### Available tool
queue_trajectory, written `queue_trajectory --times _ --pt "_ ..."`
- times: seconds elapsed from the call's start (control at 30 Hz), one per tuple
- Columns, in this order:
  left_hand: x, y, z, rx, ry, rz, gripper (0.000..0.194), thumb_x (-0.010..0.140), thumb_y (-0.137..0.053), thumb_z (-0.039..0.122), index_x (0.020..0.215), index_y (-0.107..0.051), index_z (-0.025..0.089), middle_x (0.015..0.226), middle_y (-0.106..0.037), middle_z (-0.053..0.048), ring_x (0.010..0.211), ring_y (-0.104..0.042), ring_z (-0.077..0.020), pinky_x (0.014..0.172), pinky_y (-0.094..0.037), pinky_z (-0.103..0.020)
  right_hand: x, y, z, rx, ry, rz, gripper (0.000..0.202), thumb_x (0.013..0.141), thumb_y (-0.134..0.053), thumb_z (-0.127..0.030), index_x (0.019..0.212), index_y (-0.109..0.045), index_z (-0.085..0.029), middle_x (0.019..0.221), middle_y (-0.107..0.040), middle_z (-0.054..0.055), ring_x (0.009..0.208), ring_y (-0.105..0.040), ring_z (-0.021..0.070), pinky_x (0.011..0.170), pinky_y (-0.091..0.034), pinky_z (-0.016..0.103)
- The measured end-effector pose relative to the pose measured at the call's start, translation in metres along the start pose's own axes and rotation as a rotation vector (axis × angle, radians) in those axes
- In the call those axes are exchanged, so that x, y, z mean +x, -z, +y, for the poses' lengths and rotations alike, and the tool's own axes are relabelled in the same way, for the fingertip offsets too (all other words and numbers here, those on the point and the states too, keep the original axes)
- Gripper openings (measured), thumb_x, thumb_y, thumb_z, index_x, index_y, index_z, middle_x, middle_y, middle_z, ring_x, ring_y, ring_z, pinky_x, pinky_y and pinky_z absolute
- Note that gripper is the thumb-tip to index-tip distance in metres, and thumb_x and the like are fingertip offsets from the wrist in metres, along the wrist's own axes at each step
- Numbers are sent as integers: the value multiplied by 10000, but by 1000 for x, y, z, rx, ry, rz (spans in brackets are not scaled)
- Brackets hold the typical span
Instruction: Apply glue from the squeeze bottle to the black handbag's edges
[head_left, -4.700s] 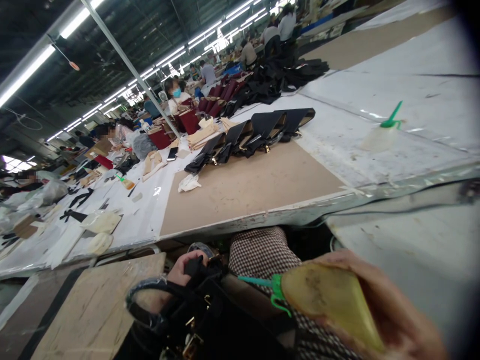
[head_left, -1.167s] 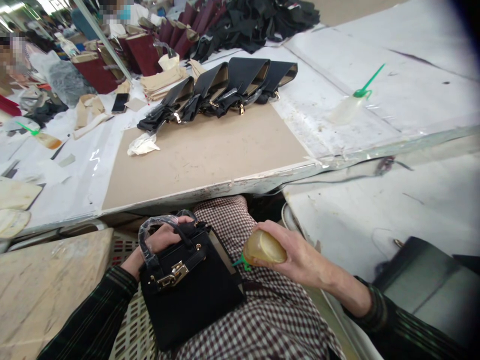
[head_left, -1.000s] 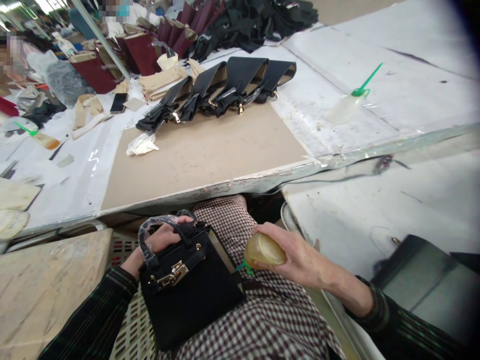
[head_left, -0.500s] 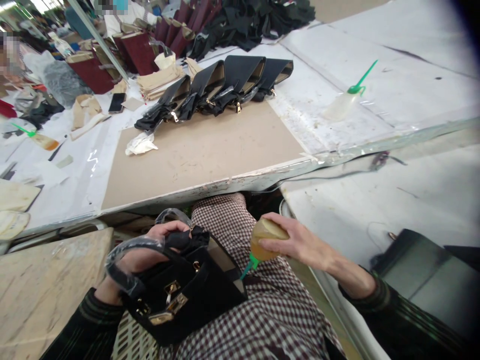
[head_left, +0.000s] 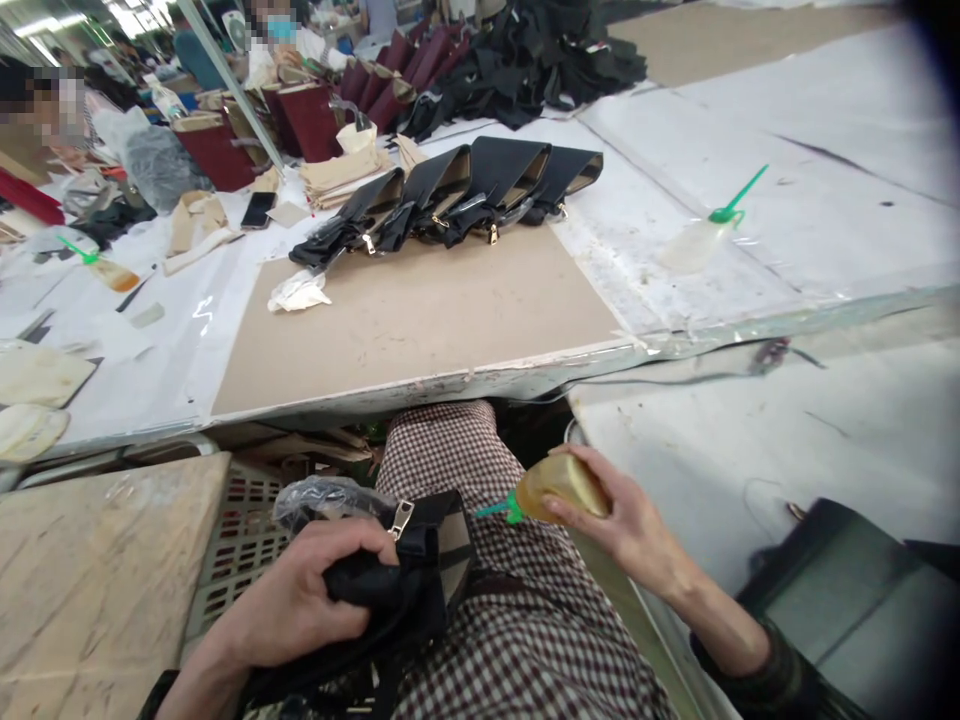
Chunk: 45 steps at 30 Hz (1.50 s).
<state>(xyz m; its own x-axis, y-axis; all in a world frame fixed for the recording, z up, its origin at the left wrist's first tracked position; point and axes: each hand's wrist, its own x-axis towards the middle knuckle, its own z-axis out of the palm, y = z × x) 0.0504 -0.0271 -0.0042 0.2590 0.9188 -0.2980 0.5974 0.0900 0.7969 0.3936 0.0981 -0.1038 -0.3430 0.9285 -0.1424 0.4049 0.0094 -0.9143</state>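
Observation:
A black handbag rests on my lap over a checked cloth, its open edge with a beige lining turned to the right. My left hand is closed round the bunched black material at the bag's top, beside a gold zip pull. Clear plastic wraps the bag's handle. In my right hand I grip a squeeze bottle of amber liquid, lying nearly level. Its green nozzle points left, close to the bag's edge; whether the tip touches cannot be told.
Several black bag pieces stand in a row on the worktable. A second green-tipped bottle sits at the right, another at the left. A plastic crate is beside my lap. A person wearing a mask sits across the table.
My left hand has turned the bag, so its clasped front no longer faces up. My right hand has drawn the bottle right and tipped it from nozzle-down to nearly level.

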Motion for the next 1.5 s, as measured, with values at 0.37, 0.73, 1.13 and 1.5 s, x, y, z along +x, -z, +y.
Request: queue_trajectory --times 0.37,0.73,1.13,1.5 --pt "-14 -14 3 -35 -9 -75 404 611 -543 11 927 -670 228 867 -699 53 765 -585 -128 721 -395 -221 21 -24 -15 -135 194 -189 493 905 -735 -498 1294 -566 -247 1197 -714 81 1037 -681 293 914 -555 448" --pt "-14 -13 2 -30 -19 -90 425 613 -551 -20 937 -662 232 884 -701 69 789 -598 -117 744 -396 -210 13 -21 -9 -130 155 -183 508 905 -738 -513 1293 -565 -235 1203 -705 79 1036 -675 287 902 -543 430" --pt "-25 -24 2 -51 59 -185 410 649 -565 -13 958 -647 243 914 -682 63 807 -586 -118 722 -391 -201 9 -10 -20 -50 -59 -170 487 865 -719 -573 1199 -618 -234 946 -734 28 854 -698 278 767 -568 398" --pt "-32 -33 6 -63 99 -229 409 666 -568 7 986 -648 247 952 -709 46 824 -604 -126 722 -406 -198 6 -16 -27 -60 -66 -317 364 867 -734 -457 1124 -628 -222 933 -720 18 818 -674 244 720 -533 367"
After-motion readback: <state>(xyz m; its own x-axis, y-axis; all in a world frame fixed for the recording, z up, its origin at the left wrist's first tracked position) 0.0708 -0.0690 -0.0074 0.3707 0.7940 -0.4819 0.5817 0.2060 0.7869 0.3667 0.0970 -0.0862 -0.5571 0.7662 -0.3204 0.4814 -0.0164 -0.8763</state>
